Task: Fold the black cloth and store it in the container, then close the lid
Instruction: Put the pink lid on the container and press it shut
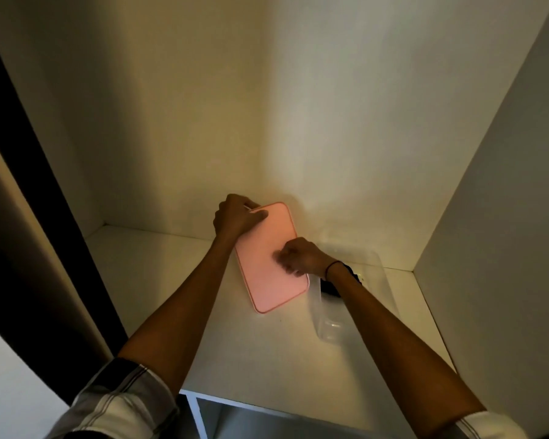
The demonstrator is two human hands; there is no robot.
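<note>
1. Pink lid: flat, matte, rounded-rectangle with a thin raised rim. It lies near the back edge of the white shelf; its long axis runs from back-left to front-right.
2. Left hand: fingers curled over the lid's far-left corner, thumb on top, grasping it.
3. Right hand: clenched fingers pinch the lid's right long edge; dark band on the wrist.
4. Clear plastic container: rectangular, rounded corners, translucent, open, just right of the lid, toward the shelf's right edge.
5. Black cloth: dark bundle inside the container's back half, partly hidden by the right forearm; fold state not discernible.
</note>
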